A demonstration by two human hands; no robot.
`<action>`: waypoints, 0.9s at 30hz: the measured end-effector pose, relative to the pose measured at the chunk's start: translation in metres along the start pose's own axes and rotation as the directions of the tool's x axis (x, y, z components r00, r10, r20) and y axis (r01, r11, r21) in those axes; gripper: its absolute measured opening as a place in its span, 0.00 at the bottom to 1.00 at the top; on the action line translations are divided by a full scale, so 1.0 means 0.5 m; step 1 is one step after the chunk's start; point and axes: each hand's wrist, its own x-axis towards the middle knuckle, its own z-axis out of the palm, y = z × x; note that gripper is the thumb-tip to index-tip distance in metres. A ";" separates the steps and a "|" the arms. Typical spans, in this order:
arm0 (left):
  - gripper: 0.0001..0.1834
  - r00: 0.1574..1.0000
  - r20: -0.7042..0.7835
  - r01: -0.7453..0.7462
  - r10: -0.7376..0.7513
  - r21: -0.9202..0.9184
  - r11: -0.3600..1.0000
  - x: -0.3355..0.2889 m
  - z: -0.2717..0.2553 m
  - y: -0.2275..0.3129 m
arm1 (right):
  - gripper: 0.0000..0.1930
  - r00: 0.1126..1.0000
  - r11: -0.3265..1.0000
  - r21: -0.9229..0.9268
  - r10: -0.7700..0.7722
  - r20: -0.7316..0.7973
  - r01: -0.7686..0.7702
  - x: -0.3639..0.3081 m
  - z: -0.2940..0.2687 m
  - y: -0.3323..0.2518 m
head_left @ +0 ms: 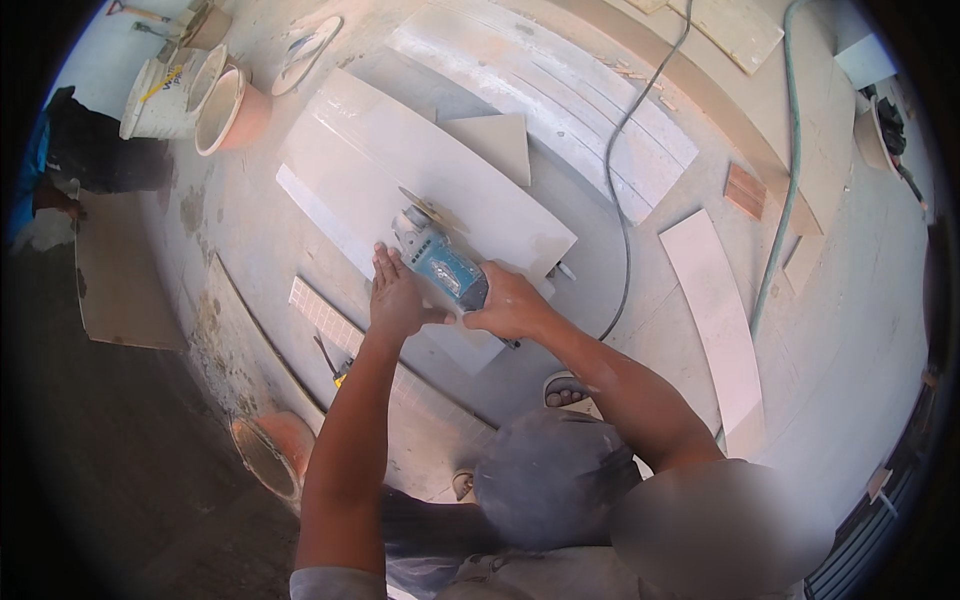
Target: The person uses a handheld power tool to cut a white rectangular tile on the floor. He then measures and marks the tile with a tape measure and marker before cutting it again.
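Note:
A blue angle grinder (pixel 448 268) lies in my right hand (pixel 510 303), which is wrapped round its rear body. The grinder's thin disc (pixel 432 207) stands at its far end, over a large pale tile (pixel 400 150); whether it touches the surface I cannot tell. My left hand (pixel 398 295) is just left of the tool, fingers stretched out and thumb pointing toward the grinder's body. It appears to rest on the tile's near edge. Along the tile's left side runs a narrow white strip (pixel 315 212). A smaller tile piece (pixel 495 145) shows beyond the large one.
At the far left stand several buckets (pixel 240 112); an orange bucket (pixel 290 440) lies tipped at lower left. A dark cord (pixel 622 140) and a green hose (pixel 793 150) cross the right side. A long tile strip (pixel 715 310) lies there. Another person's hand (pixel 65 203) holds a board (pixel 125 270).

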 end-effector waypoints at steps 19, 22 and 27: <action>0.91 0.999 -0.014 0.043 -0.041 0.171 0.984 0.005 -0.025 0.003 | 0.41 0.992 0.993 0.015 0.115 0.047 -0.116 -0.031 -0.009 -0.019; 0.91 0.994 -0.023 0.105 -0.103 0.159 0.982 0.003 -0.042 0.021 | 0.41 0.991 0.992 0.023 0.127 0.051 -0.128 -0.024 -0.009 -0.018; 0.92 0.981 0.063 0.169 -0.182 0.169 0.971 0.010 -0.057 0.042 | 0.41 0.991 0.992 0.034 0.116 0.071 -0.119 -0.022 -0.012 0.005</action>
